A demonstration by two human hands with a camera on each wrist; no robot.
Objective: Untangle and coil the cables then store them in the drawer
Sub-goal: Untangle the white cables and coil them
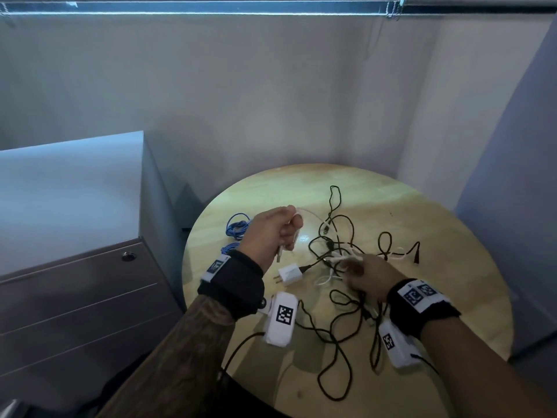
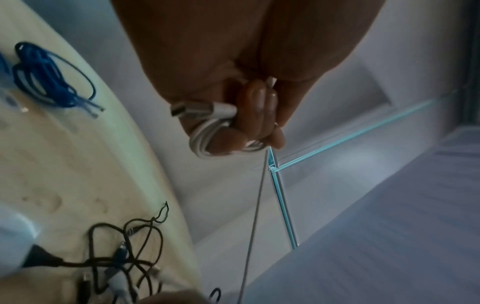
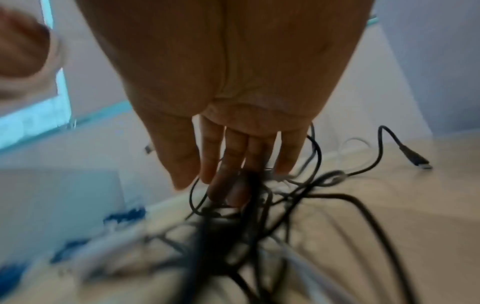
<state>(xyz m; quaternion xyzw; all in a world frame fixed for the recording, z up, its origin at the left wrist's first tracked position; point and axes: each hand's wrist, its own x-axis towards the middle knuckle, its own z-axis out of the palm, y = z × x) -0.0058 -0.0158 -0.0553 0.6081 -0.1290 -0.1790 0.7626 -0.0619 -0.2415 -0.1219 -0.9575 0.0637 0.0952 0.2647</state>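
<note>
The left hand (image 1: 272, 233) is raised above the round wooden bench (image 1: 452, 267), its fingers (image 2: 255, 107) curled tight round a small coil of white cable (image 2: 205, 142); the cable's metal USB plug (image 2: 182, 109) sticks out of the fist, and one thin strand runs from the hand down toward the pile. The right hand (image 1: 369, 276) hovers low over the tangle of black cables (image 1: 340, 315), fingers (image 3: 235, 156) straight and loosely spread, their tips dipping into the knot; I cannot tell whether they touch a strand or only hang among them. White cable loops thread through the black ones in the middle of the bench. A white wall charger (image 1: 290, 274) lies flat just left of the tangle, a black plug seated in it. Two bundles of blue cable (image 1: 238, 226) sit near the left edge of the bench, well apart from the knot. Beside the bench on the left stands a grey drawer cabinet (image 1: 72, 267), its drawers all closed.
</note>
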